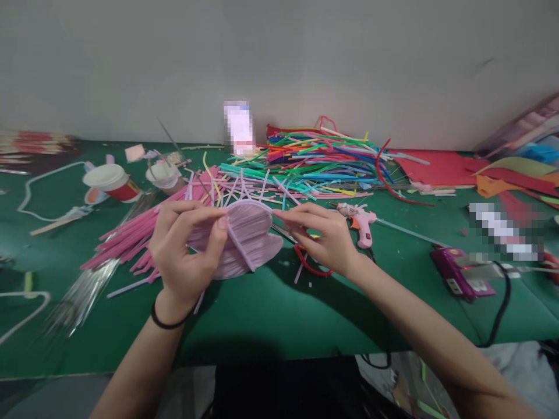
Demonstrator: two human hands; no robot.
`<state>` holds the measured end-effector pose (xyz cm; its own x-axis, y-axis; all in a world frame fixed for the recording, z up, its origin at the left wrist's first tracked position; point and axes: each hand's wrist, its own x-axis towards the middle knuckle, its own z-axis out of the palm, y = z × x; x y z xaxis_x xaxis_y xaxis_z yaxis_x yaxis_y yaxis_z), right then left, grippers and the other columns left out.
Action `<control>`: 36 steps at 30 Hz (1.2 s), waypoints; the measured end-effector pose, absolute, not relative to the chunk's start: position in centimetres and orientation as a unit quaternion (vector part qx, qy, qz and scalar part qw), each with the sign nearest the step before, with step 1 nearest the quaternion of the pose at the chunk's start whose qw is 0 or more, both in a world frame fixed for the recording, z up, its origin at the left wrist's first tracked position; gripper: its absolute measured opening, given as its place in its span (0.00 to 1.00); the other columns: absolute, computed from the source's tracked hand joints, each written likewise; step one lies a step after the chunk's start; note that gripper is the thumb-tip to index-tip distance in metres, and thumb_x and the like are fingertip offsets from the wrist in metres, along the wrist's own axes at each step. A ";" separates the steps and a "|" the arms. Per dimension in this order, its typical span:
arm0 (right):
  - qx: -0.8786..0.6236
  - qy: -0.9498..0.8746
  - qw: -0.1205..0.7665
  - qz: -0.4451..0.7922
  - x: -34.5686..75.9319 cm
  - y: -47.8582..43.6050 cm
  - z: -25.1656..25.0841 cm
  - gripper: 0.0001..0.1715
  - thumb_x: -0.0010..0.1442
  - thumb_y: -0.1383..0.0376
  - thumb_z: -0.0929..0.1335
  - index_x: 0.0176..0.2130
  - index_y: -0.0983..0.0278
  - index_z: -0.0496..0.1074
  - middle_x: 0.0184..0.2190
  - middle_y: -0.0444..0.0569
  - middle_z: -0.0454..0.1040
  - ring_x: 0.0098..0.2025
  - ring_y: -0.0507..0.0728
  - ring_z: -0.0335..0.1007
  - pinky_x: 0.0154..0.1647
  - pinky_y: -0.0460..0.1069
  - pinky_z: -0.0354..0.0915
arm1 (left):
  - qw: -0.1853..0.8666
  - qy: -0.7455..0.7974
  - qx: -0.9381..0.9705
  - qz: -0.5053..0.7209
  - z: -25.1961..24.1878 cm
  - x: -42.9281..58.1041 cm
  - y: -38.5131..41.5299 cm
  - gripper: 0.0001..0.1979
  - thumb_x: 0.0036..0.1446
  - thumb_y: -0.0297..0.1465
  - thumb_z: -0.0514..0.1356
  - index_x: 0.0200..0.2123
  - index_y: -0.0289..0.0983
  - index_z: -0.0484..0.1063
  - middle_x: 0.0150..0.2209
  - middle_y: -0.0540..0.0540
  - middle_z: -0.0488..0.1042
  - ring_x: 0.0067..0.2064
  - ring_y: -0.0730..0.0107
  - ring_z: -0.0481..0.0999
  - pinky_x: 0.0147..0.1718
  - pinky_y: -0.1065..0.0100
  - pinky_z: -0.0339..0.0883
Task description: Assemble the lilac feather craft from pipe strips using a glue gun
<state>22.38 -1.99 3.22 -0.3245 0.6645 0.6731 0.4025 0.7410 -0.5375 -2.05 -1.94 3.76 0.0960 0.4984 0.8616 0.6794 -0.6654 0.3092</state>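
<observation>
A pale purple, ribbed, petal-like piece (257, 233) hangs over the green table, with a lilac strip (239, 243) running across its face and another bent along its top edge. My left hand (187, 244) pinches the piece at its upper left between thumb and fingers; a black band circles that wrist. At the upper right edge, my right hand (323, 233) has its thumb and fingers pressed together on the end of the bent lilac strip. Red-handled scissors (311, 266) lie partly beneath my right hand.
Behind lies a pile of coloured strips (323, 157); pink strips (126, 233) are at left. A paper cup (112, 181) stands farther left. To the right are a pink glue gun (361, 224), a purple power block (458, 270) with cables, and red sheets (432, 169).
</observation>
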 end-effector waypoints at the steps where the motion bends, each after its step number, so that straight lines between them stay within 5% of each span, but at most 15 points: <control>1: -0.332 -0.807 0.471 0.132 22.3 -2.1 3.1 0.18 0.66 0.71 0.65 0.53 0.61 0.77 0.41 0.51 0.79 0.39 0.52 0.75 0.40 0.46 0.71 | 0.080 -0.401 -0.735 -0.541 3.7 -2.1 -1.9 0.09 0.60 0.27 0.62 0.43 0.41 0.78 0.38 0.47 0.74 0.42 0.60 0.76 0.36 0.51 0.72; 6: -0.327 -0.825 0.440 0.134 22.1 -2.3 2.6 0.24 0.67 0.72 0.63 0.60 0.60 0.70 0.43 0.51 0.76 0.41 0.51 0.73 0.42 0.46 0.70 | 0.071 -0.418 -0.698 -0.576 3.7 -1.8 -1.7 0.09 0.55 0.25 0.65 0.38 0.44 0.78 0.35 0.48 0.75 0.40 0.61 0.76 0.40 0.53 0.72; 28: -0.341 -0.823 0.430 0.146 21.8 -2.3 1.9 0.29 0.67 0.74 0.61 0.63 0.57 0.66 0.45 0.50 0.74 0.44 0.52 0.71 0.46 0.49 0.71 | 0.063 -0.412 -0.689 -0.593 3.4 -2.1 -1.2 0.07 0.53 0.27 0.66 0.37 0.41 0.79 0.34 0.47 0.76 0.39 0.60 0.76 0.39 0.55 0.71; 36: -0.350 -0.780 0.510 0.091 22.1 -2.5 3.2 0.21 0.65 0.73 0.64 0.54 0.58 0.76 0.40 0.49 0.76 0.32 0.49 0.70 0.33 0.46 0.70 | 0.052 -0.424 -0.692 -0.582 3.5 -2.1 -1.2 0.07 0.55 0.27 0.65 0.38 0.44 0.78 0.35 0.47 0.76 0.39 0.60 0.76 0.39 0.55 0.71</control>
<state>22.11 -2.52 3.17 -0.2347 0.6398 0.7318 0.4537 0.7379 -0.4996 -2.12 -1.25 3.49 -0.0367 0.5265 0.8494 0.6478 -0.6347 0.4214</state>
